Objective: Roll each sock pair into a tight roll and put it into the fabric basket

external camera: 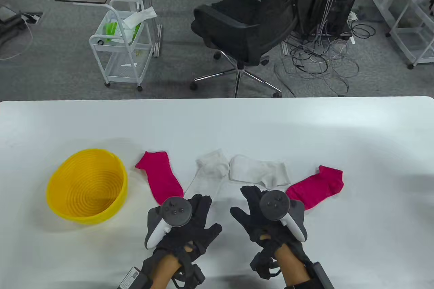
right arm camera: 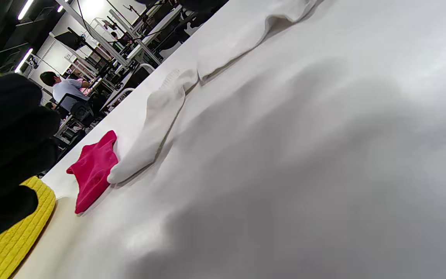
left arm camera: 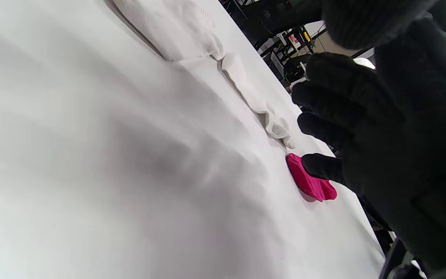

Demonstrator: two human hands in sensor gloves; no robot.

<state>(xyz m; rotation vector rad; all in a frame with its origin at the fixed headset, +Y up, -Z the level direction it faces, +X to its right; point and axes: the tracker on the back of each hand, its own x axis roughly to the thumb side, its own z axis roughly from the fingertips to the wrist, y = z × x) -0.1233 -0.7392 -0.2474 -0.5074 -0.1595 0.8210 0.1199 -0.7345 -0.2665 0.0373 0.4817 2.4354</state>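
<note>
Nearest the camera, the left hand (external camera: 184,221) and the right hand (external camera: 268,216) hover low over the white counter (external camera: 339,133), fingers straight and loosely spread, holding nothing. Just beyond their fingertips four socks lie flat in a row: a pink sock (external camera: 159,175) nearest the yellow basket (external camera: 86,185), two white socks (external camera: 212,167) (external camera: 259,173) in the middle, and a second pink sock (external camera: 317,185) on the right. The left fingertips seem to reach the nearer white sock, though the table view does not settle whether they touch it. The basket stands empty at the left, apart from the socks. The socks look light, limp and stretchy, likely to bunch or slide on the smooth counter. A pair is best stacked, held down at the toe end and rolled firmly toward the cuff.
</note>
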